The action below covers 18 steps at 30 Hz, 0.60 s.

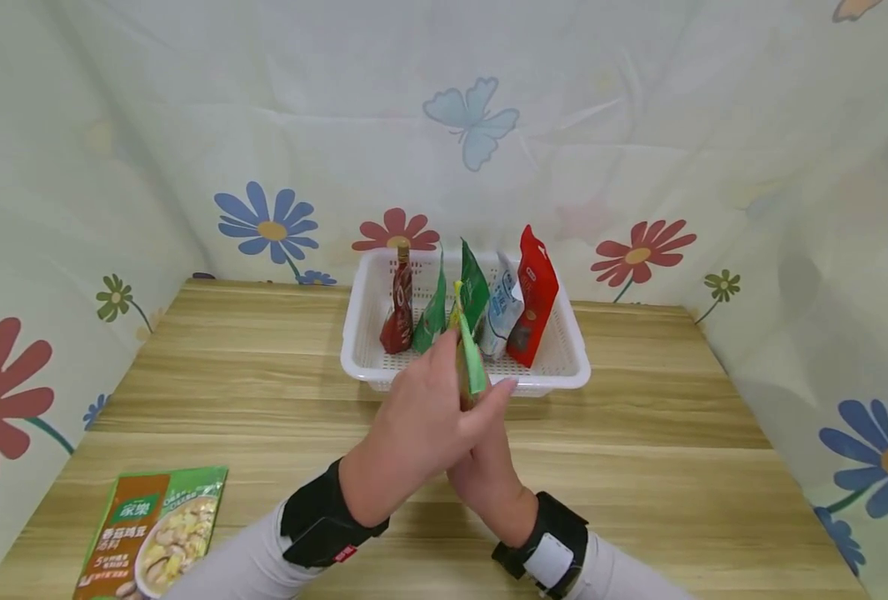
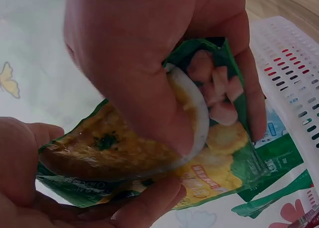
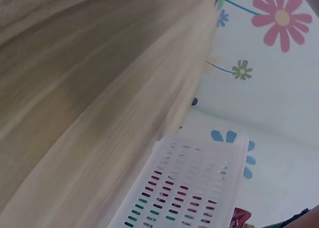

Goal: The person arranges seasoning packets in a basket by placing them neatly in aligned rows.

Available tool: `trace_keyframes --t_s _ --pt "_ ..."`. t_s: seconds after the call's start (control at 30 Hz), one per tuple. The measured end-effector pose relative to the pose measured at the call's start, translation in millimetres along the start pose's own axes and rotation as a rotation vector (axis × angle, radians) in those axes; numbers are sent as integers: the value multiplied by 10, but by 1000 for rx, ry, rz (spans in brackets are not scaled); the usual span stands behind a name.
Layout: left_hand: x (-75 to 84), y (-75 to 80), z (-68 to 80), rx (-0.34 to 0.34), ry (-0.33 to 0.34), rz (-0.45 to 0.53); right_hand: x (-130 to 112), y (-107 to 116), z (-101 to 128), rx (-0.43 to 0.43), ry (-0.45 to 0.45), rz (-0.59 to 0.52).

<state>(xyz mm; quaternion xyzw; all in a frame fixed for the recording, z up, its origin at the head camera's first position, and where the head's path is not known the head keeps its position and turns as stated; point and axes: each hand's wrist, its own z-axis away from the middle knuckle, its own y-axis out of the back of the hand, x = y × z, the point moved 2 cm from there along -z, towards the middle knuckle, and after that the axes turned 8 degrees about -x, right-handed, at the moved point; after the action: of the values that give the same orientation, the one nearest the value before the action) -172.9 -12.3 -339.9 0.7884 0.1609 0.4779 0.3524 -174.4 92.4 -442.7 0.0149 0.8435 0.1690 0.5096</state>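
Note:
A green packet (image 2: 124,138) with a food picture on its front is held between my two hands in front of the basket. My left hand (image 1: 417,421) grips it, thumb pressed across the printed face in the left wrist view. Below it, my right hand (image 1: 492,475) holds the packet's other end, its fingers along the edge. From the head view the packet appears nearly edge-on, overlapping the front rim of the white basket (image 1: 350,333). Inside stand a dark red pouch (image 1: 397,321), green packets (image 1: 474,279), a white-and-blue packet (image 1: 502,308) and a red packet (image 1: 537,292).
On the wooden table (image 1: 654,433) at the front left lies a brown-and-green soup packet (image 1: 152,529), flat. A pale cloth (image 1: 324,108) printed with flowers and butterflies rises behind the table and along both sides. The basket stands near the table's back edge.

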Motion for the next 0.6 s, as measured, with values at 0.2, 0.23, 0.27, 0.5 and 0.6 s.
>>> trace_keyframes --t_s 0.2,0.23,0.27,0.5,0.6 --pt "32 2 -10 30 20 -86 -69 -59 36 -38 23 390" --pt "33 3 -9 40 10 -93 -78 -57 21 -41 20 408" --pt "33 4 -9 50 -2 -98 -83 -53 2 -41 22 428" --pt "6 75 -6 58 -43 -108 -88 -3 -70 -78 71 481" --pt "-30 134 -15 45 -27 -84 -85 20 -40 -95 101 514"
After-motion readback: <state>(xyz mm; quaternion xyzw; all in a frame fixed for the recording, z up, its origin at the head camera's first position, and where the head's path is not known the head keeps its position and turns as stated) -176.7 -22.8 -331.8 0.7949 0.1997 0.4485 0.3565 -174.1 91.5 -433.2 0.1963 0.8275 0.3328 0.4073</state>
